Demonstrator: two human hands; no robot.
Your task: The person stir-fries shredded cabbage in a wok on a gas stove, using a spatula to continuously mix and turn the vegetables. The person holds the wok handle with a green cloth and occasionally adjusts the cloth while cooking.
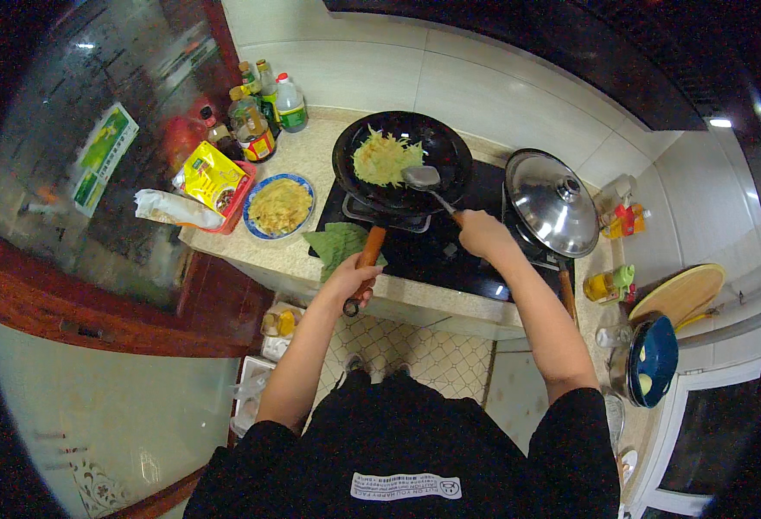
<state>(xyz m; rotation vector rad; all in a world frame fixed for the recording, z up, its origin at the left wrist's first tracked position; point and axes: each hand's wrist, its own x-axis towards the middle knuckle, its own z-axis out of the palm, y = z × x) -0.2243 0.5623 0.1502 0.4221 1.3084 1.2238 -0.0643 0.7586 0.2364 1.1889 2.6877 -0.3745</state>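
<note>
My left hand (356, 280) grips the wooden handle (372, 245) of a black wok (445, 152), which sits on the left side of a black glass cooktop (413, 259). Pale green shredded vegetable (380, 159) is heaped in the wok, toward its left side. In my right hand (484, 235) is a metal spatula (422, 176), its blade inside the wok at the right edge of the shreds. A green cloth (338, 246) lies at the counter's front edge, just beyond my left hand. To the wok's left stands a blue-rimmed plate (279, 206) of yellowish cooked food.
A second pan under a domed metal lid (552, 201) occupies the right burner; its wooden handle (568, 295) points toward me. Several sauce bottles (251, 126) and a red basket (241, 201) with packets stand left. A blue colander (658, 360) and a round wooden board (685, 292) are at right.
</note>
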